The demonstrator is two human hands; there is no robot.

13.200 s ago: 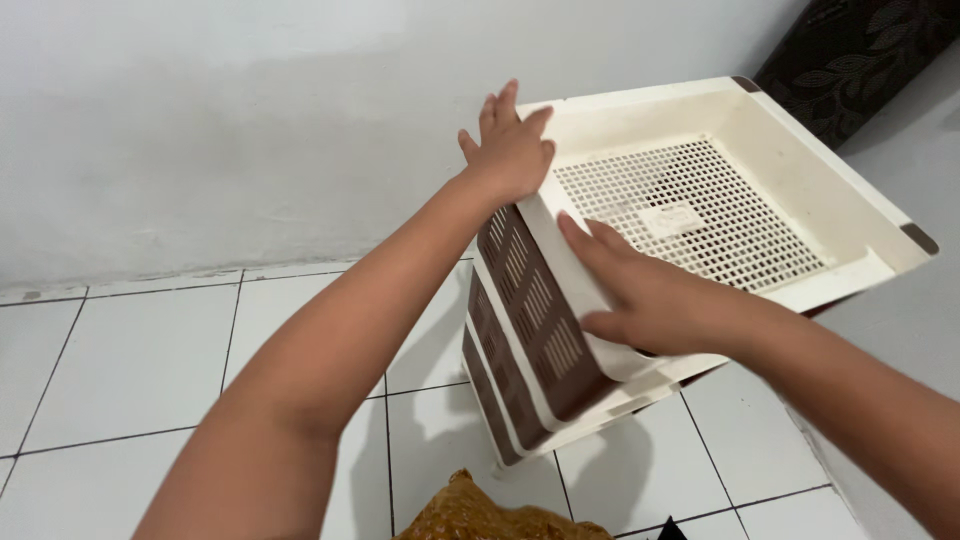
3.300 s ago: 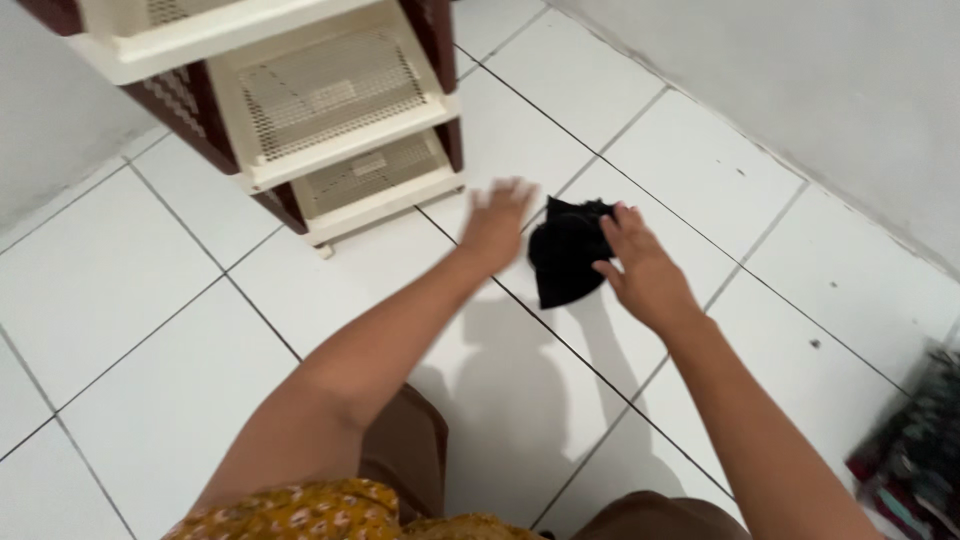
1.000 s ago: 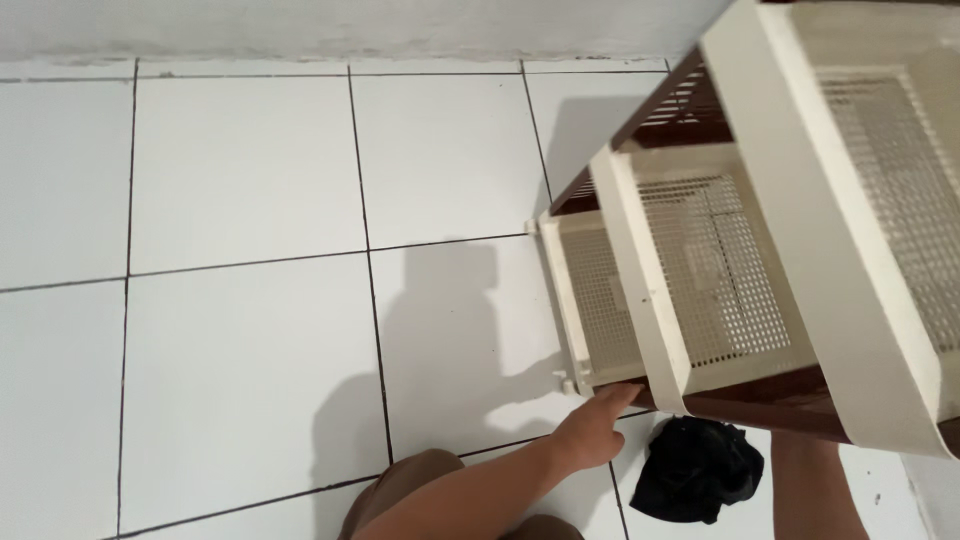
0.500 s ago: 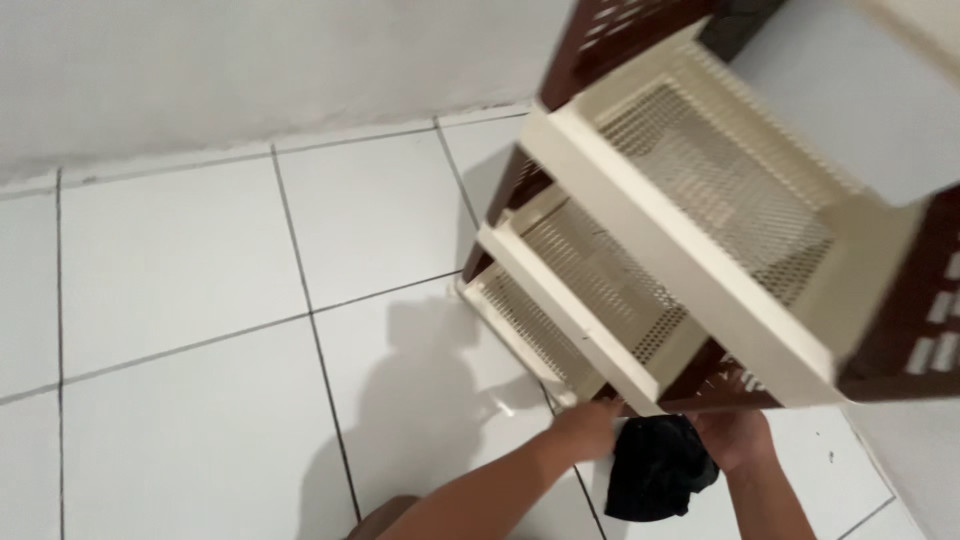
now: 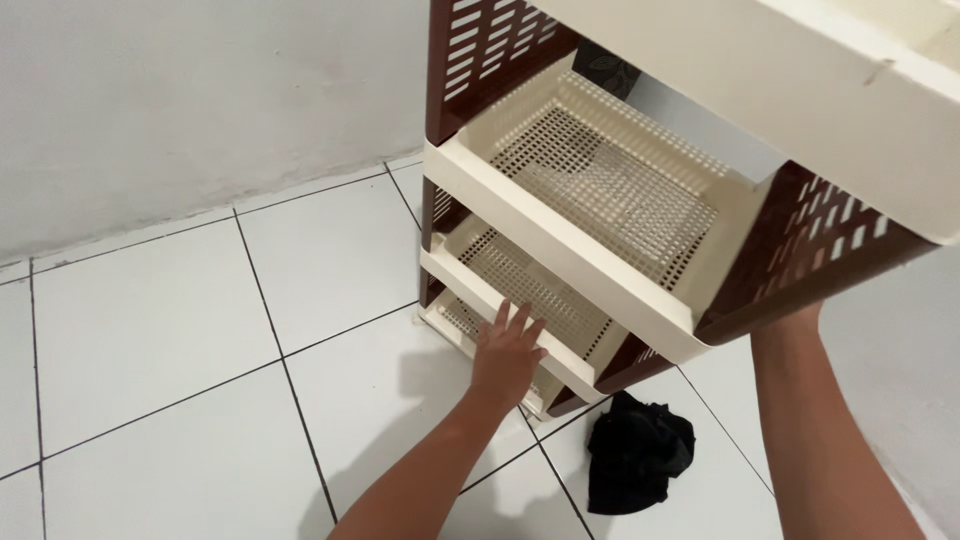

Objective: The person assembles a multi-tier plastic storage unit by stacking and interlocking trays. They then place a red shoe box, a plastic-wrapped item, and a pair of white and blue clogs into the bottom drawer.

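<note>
A brown plastic drawer unit (image 5: pixel 820 260) with several cream mesh drawers stands tilted on the white tiled floor. The drawers are pulled out and look empty. My left hand (image 5: pixel 507 352) lies flat, fingers spread, against the front of the second-lowest drawer (image 5: pixel 500 300). My right hand (image 5: pixel 790 322) is under the unit's brown side frame; only the wrist shows and its fingers are hidden. A crumpled black cloth (image 5: pixel 638 452) lies on the floor just in front of the unit, between my two arms.
A white wall (image 5: pixel 200 100) runs along the far side, meeting the tiled floor (image 5: pixel 150 350). The top drawer (image 5: pixel 800 80) juts out at the upper right. A grey surface fills the right edge.
The black cloth has gone from my hands to the floor. My left hand has risen to the drawer front, and my right has gone under the unit's side. The view has swung up.
</note>
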